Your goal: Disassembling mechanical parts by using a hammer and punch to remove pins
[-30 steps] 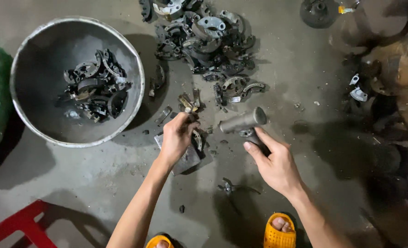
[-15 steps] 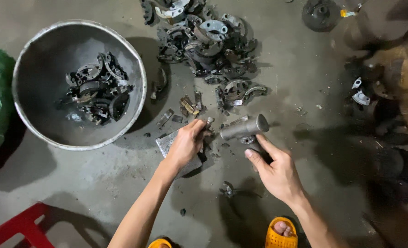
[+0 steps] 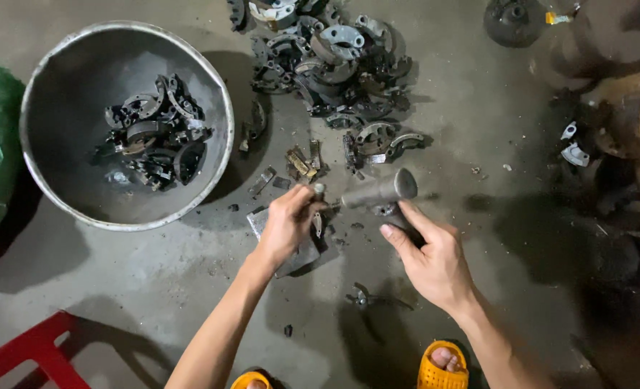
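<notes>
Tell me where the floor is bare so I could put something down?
Bare floor lies below the metal bowl, left of the left hand. More lies right of the hammer and the right hand. It's crowded around the scrap pile above the hands.

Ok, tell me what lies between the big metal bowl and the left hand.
In the head view, between the metal bowl and the left hand lies mostly bare concrete floor, with a few small metal scraps and dark crumbs scattered on it.
</notes>
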